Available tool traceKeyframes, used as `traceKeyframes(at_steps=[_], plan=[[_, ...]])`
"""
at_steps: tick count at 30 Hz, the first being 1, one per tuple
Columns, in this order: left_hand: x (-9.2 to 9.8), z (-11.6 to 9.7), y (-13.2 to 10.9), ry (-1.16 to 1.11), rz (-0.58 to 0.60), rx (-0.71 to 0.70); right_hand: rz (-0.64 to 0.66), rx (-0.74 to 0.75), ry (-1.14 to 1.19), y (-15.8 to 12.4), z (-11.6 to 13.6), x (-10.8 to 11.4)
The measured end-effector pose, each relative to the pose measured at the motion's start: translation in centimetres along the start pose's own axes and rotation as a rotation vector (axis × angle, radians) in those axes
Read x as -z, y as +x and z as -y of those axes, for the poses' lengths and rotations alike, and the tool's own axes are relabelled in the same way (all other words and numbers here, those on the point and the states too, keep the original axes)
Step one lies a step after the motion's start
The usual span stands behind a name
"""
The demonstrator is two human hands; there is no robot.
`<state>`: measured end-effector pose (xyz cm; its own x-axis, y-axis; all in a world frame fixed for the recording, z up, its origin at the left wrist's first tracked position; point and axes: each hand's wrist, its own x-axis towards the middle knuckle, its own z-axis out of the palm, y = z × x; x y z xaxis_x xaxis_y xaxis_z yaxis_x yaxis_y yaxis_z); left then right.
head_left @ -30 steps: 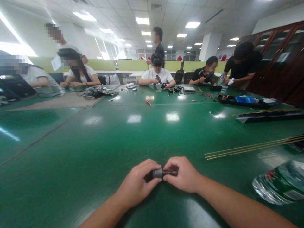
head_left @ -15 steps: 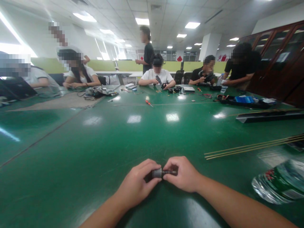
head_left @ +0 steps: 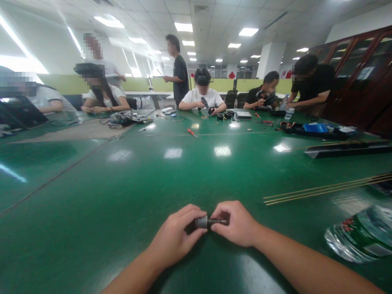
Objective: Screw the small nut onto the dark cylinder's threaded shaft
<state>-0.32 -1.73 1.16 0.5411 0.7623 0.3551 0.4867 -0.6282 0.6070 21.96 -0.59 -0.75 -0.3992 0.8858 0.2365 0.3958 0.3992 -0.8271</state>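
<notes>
Clock centred on the piece, 12 = straight ahead: nearest, the L hand point(head_left: 174, 232) is closed round a grey cylinder point(head_left: 201, 222), thumb one side, fingers the other, just over the bench point(head_left: 122, 196); the R hand point(head_left: 237, 224), at 3, curls its fingers round the dark shaft point(head_left: 218, 221) poking out of it, tho can't tell if they press on it. To do it well, prob. best to keep L firm, shaft in line w/ cylinder, R light, no sideways bend. Water bottle point(head_left: 358, 237) approx. 3, thin rods point(head_left: 324, 190) betw. 2 & 3, both well apart from the work. Vs. 1 s ago: hands + piece a hair twd 9, same hold; bottle & rods basically same. Farther, screwdriver point(head_left: 191, 132) nr 12, unmoved. Beyond, standing person in black point(head_left: 180, 73) is now left of seated person in white point(head_left: 202, 98), was behind; standing person in white point(head_left: 107, 71), approx. 11, has shifted right.
</notes>
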Motion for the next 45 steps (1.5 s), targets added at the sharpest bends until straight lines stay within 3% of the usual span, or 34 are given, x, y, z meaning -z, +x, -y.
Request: traceKeyframes(at_steps=[23,31,45], plan=[[0.13,0.13,-0.02,0.029,-0.007,-0.013,0.014,-0.040,0.049,0.04,0.39,0.35],[0.12,0.43,-0.18,0.039,-0.065,-0.036,0.016,-0.121,0.152,0.18,0.62,0.35],[0.41,-0.21,0.01,0.072,-0.140,-0.066,0.009,-0.125,0.194,0.24,0.31,0.30]])
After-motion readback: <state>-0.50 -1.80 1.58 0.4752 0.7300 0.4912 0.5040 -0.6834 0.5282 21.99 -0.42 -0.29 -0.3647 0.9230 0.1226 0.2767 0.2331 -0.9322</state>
